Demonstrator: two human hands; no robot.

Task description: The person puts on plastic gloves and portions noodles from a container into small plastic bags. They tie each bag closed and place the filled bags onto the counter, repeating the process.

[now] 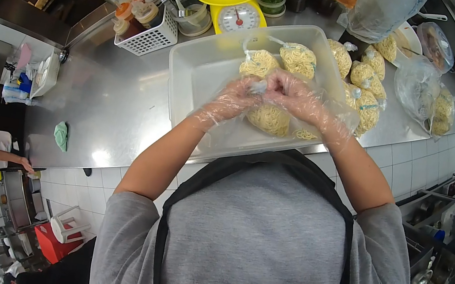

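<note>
Clear plastic gloves covered both hands in the head view, the only one I had. The left hand and the right hand were close together, their fingers pinched on the bunched top of a bag of noodles. That bag was inside the big plastic tub, on the side near the body. I could not tell if it touched the bottom, or if a tie was on it. Two more noodle bags lay just past the hands, and loose noodles lay to the right.

It looked like a closing step to me. To do it well, I thought one hand should pinch tight while the other did the winding. Slick gloves could slip, so small, firm pinches seemed best, with no squashing of the noodles.
</note>
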